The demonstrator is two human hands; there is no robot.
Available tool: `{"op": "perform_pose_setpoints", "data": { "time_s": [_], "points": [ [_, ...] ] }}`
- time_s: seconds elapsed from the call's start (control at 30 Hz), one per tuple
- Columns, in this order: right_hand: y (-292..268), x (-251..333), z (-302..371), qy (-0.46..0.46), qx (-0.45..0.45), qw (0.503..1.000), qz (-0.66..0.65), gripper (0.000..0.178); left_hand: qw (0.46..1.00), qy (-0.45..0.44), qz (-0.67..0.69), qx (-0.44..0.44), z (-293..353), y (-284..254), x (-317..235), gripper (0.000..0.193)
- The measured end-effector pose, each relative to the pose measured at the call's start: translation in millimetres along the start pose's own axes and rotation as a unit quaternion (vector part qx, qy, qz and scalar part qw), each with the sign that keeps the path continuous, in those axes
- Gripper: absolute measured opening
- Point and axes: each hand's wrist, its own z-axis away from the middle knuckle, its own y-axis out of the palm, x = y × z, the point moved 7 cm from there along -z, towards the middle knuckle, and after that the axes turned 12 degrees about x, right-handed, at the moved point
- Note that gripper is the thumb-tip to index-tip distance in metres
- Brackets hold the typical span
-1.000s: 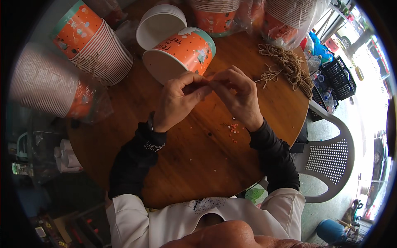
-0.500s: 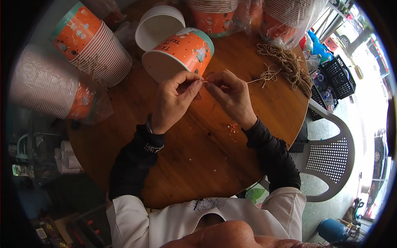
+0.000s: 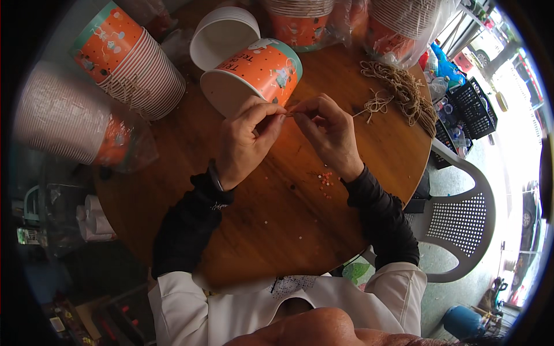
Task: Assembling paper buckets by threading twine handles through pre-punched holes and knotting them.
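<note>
Both my hands meet just below an orange paper bucket, which lies on its side with its open mouth toward my left hand. My left hand pinches the end of a thin tan twine between thumb and forefinger. Close against it, my right hand pinches the same twine; the exact spot between the fingertips is too small to make out. From behind my right hand the twine runs to a loose tangle beside a larger heap of twine.
Stacked orange buckets stand at the left, others in clear plastic at the back. White paper tubs lie behind the bucket. Small orange and white paper dots are scattered on the round wooden table. A plastic chair is at the right.
My hands have shifted slightly, fingertips still together on the twine. The bucket appears a few pixels further right, along with much of the scene.
</note>
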Motion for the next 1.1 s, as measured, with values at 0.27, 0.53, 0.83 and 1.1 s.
{"op": "perform_pose_setpoints", "data": {
  "time_s": [0.27, 0.53, 0.83, 1.1],
  "points": [
    [3.6, 14.9, -0.1, -0.064, 0.011, 0.995, 0.076, 0.011, 0.963, -0.100, 0.241, 0.073, 2.1, 7.8, 21.9, 0.010],
    [13.1, -6.8, 0.0, 0.064, 0.017, 0.993, -0.100, 0.011, 0.832, -0.235, 0.493, 0.096, 9.9, 26.7, 36.5, 0.017],
    [5.7, 28.5, 0.3, -0.102, -0.022, 0.993, 0.056, 0.017, 0.794, -0.255, 0.552, 0.017, 13.9, 24.9, 43.5, 0.019],
    [-1.5, 20.0, 2.0, -0.084, -0.037, 0.993, 0.073, 0.014, 0.906, -0.211, 0.366, 0.017, 8.8, 16.3, 31.5, 0.015]
  ]
}}
